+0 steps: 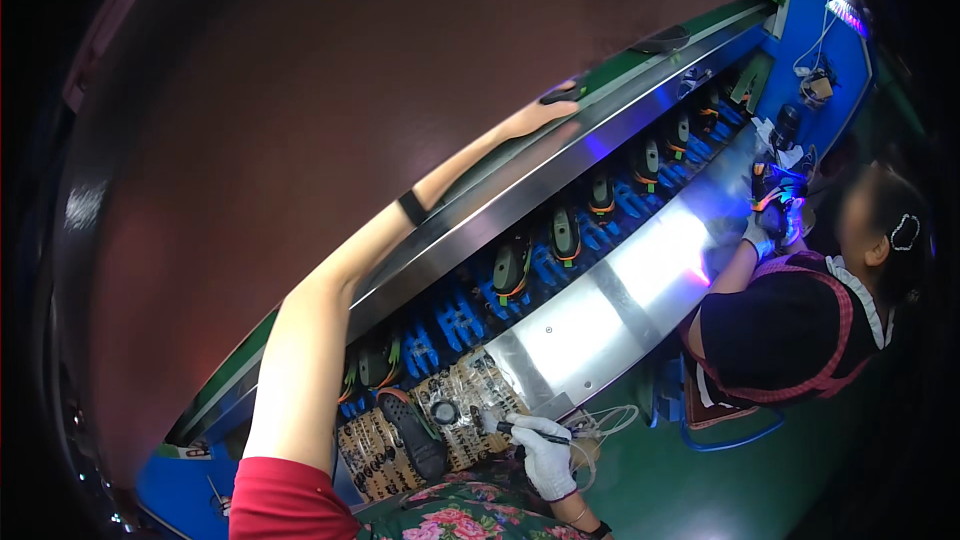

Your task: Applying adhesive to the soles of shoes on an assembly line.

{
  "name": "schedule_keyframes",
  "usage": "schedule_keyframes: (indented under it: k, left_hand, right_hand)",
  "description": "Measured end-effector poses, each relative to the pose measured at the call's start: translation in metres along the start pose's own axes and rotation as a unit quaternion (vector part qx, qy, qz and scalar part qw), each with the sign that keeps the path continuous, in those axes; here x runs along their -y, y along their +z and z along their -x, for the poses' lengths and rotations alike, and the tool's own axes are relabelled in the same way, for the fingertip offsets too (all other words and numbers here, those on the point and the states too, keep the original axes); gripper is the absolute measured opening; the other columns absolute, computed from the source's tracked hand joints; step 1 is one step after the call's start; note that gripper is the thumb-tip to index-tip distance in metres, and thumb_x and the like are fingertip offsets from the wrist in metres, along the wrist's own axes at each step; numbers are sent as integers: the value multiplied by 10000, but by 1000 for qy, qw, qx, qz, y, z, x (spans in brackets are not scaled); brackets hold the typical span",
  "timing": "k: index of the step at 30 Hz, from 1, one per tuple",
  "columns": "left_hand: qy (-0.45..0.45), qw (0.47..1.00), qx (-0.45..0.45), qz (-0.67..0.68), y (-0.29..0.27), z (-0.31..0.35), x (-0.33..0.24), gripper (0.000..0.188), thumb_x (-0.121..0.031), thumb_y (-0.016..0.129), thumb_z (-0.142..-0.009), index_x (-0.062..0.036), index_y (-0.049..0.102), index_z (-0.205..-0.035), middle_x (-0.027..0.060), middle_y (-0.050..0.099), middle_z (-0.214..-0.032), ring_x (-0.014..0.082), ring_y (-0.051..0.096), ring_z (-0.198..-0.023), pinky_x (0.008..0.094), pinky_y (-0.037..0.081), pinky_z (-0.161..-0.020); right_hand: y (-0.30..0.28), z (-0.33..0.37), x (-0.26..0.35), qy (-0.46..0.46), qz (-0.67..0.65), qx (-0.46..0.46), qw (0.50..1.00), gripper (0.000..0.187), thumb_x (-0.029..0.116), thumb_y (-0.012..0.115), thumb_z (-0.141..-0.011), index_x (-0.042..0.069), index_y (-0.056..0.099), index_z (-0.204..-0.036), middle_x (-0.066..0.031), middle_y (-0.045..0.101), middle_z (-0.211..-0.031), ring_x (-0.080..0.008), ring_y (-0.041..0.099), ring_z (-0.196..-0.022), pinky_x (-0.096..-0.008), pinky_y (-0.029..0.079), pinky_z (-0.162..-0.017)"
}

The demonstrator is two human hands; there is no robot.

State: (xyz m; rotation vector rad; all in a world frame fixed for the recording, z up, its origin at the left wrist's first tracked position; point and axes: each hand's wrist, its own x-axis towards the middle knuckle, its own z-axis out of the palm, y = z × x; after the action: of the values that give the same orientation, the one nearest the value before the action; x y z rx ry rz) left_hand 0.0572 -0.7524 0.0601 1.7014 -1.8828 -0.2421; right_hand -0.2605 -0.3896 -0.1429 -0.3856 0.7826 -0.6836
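My left hand (545, 114), bare, reaches far up to the metal ledge. A small dark object (563, 94) sits between its thumb and fingers; its kind is too unclear to tell. My right hand (549, 460), in a white glove, grips a brush (533, 432) with a dark handle and a pale tip. Just left of the brush tip, a small round black dish (445, 412) rests on the tape-covered work surface (367, 450). Beside the dish lies a dark shoe sole (414, 434) with small holes or studs.
Beyond the metal worktop (570, 330), shoes (512, 265) stand in a row among blue racks (460, 322). Another dark piece (662, 39) lies on the green ledge. At right a co-worker (790, 325) in gloves handles a shoe (768, 185). A white cable (605, 423) loops near my right hand.
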Motion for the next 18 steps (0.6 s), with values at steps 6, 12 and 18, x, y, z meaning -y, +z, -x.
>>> schedule_keyframes:
  k: [6,12,18]
  left_hand:
    - [-8,998,-11,-62,80,-110,-33,389,-433,603,-984,-217,740,-1278,152,744,-1188,513,572,-1146,498,417,-1116]
    - [17,998,31,-61,110,-181,-27,450,-401,554,-1011,-260,617,-1433,135,608,-1448,577,399,-1382,551,280,-1220]
    - [24,989,29,142,64,-150,-16,878,-416,655,-952,-148,194,-1650,318,200,-1657,410,201,-1557,464,207,-1267]
  right_hand:
    - [-13,-11,4,-5,-26,-32,999,161,-113,715,-827,-65,755,-975,-181,766,-1054,-216,720,-940,-293,560,-826]
    - [-40,-21,-15,-9,-37,-61,997,180,-141,705,-814,-58,748,-968,-207,760,-1045,-247,725,-933,-319,576,-848]
    - [-8,-18,28,-192,278,46,940,168,-96,693,-843,-60,763,-991,-151,769,-1057,-209,717,-961,-295,551,-883]
